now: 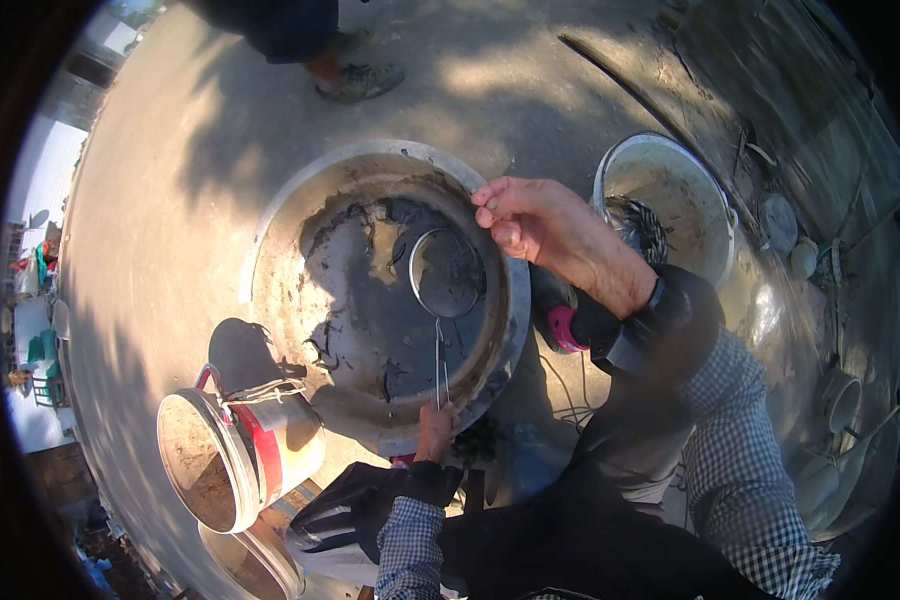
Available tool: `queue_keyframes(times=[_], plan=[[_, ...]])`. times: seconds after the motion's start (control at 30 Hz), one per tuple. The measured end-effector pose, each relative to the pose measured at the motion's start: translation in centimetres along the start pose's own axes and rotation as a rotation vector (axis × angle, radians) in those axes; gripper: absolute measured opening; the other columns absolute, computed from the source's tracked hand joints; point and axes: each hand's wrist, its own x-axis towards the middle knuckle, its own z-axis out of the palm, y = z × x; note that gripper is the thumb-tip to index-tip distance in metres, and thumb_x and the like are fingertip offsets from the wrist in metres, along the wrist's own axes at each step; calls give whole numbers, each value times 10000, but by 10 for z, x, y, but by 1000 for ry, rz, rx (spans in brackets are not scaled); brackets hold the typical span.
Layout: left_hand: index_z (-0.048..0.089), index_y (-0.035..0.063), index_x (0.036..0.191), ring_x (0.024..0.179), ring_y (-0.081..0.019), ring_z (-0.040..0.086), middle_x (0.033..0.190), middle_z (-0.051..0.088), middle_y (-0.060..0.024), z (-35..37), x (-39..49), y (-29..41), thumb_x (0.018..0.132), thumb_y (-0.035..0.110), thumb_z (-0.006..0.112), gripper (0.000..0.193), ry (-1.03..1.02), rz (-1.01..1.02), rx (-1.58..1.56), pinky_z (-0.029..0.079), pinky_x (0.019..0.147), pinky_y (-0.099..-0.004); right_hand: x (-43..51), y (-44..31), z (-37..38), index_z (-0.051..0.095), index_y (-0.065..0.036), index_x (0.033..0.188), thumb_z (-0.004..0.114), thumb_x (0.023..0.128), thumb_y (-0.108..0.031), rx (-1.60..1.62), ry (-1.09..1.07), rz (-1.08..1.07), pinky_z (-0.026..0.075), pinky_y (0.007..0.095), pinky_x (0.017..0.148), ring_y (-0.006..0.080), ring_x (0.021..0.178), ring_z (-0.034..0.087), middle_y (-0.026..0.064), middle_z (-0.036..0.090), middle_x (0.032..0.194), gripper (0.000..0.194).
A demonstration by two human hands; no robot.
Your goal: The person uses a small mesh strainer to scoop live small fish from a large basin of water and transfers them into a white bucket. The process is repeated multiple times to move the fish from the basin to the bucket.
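Note:
A wide round metal basin (285, 202) stands before me, with dark, shallow liquid at its bottom. Several slender, dark, eel-like animals (322, 341) lie in it, mostly along the left and upper parts. My left hand (436, 431) grips the wire handle of a round mesh strainer (445, 274) at the near rim. The strainer's hoop reaches over the dark liquid on the basin's right side. Above the right rim is my right hand (544, 225), raised, with its thumb and fingers curled together. Nothing shows between those fingertips.
A pale bucket (690, 195) with dark, slender things inside stands to the right. At the left, a white-and-red bucket (285, 442) lies tilted, another container (251, 562) below it. A person's shoe (360, 81) is beyond the basin. A long pole (645, 112) lies at the upper right.

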Motion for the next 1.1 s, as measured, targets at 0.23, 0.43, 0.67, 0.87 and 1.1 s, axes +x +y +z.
queue_keyframes(times=[0.23, 0.43, 0.67, 0.87, 1.1], plan=[[449, 58, 1214, 370, -56, 212, 545, 267, 36, 3, -37, 27, 947, 152, 428, 284, -490, -395, -932, 187, 340, -209, 6, 5, 4, 569, 21, 954, 550, 843, -35, -17, -12, -11, 459, 196, 507, 85, 564, 553, 74, 627, 775, 126], [461, 33, 1194, 374, -55, 220, 546, 275, 36, -9, -52, 29, 949, 149, 425, 274, -477, -325, -937, 194, 340, -210, 14, 9, 9, 557, 35, 968, 545, 839, -27, -20, -20, 0, 460, 190, 508, 86, 570, 530, 79, 604, 793, 144], [479, 8, 1160, 353, -60, 252, 532, 349, 18, -68, -86, 32, 936, 112, 411, 256, -86, -288, -635, 191, 317, -215, 19, 19, 15, 540, 25, 985, 522, 842, -19, -49, -19, 44, 444, 181, 516, 65, 598, 503, 58, 584, 808, 151], [527, 28, 1111, 346, -84, 325, 517, 393, 9, -83, -93, -4, 924, 94, 420, 225, 163, -362, -332, 219, 308, -246, 19, 18, 18, 538, 29, 976, 526, 836, -14, -55, -20, 54, 437, 181, 509, 70, 586, 498, 61, 582, 804, 147], [569, 78, 1091, 360, -119, 404, 499, 428, -15, -26, -78, -6, 928, 125, 451, 207, 106, -412, -232, 283, 324, -283, 14, 14, 18, 533, 25, 966, 527, 821, -2, -60, -51, 52, 422, 183, 499, 70, 573, 489, 69, 579, 796, 147]])
